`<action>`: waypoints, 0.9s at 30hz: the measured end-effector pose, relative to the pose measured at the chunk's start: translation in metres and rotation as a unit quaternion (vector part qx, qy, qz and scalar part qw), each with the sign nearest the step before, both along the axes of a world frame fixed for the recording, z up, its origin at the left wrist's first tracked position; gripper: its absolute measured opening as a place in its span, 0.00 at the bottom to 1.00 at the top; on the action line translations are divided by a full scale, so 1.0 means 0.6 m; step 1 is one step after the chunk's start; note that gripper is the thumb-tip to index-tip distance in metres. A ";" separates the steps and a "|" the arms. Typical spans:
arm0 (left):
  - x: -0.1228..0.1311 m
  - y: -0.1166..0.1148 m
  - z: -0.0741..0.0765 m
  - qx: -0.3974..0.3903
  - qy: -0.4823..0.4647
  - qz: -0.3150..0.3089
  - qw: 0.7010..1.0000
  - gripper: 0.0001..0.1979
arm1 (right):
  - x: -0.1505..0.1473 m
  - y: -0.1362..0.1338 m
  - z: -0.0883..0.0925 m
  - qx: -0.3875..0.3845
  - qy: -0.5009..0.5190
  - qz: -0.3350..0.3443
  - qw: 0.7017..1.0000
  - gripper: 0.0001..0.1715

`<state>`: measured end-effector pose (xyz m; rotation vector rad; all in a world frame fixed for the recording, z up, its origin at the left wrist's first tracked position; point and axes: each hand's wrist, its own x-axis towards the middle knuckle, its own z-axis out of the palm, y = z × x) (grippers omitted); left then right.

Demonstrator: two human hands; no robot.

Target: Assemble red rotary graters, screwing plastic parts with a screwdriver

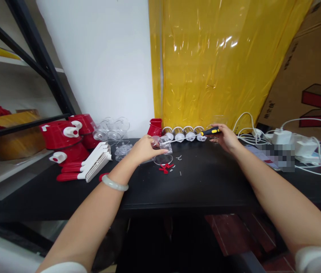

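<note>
My left hand grips a clear plastic cup-like part, held just above the black table. In my right hand is a screwdriver with a black and yellow handle, its long shaft pointing left. The shaft's tip reaches the clear part; whether it touches a screw I cannot tell. Below the left hand lies a clear round piece on the table. Beside it are small red pieces and several tiny light bits.
Red housings and white-and-red handles stand at the left, near stacked clear cups. Several white-rimmed cylinders line the back beside a red container. White chargers and cables crowd the right, next to a tablet.
</note>
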<state>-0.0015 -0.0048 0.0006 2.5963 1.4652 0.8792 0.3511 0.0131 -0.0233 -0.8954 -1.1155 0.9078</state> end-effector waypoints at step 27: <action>0.001 -0.001 0.002 -0.002 0.004 -0.001 1.000 0.23 | 0.009 0.002 0.000 0.009 -0.024 -0.034 0.999 0.22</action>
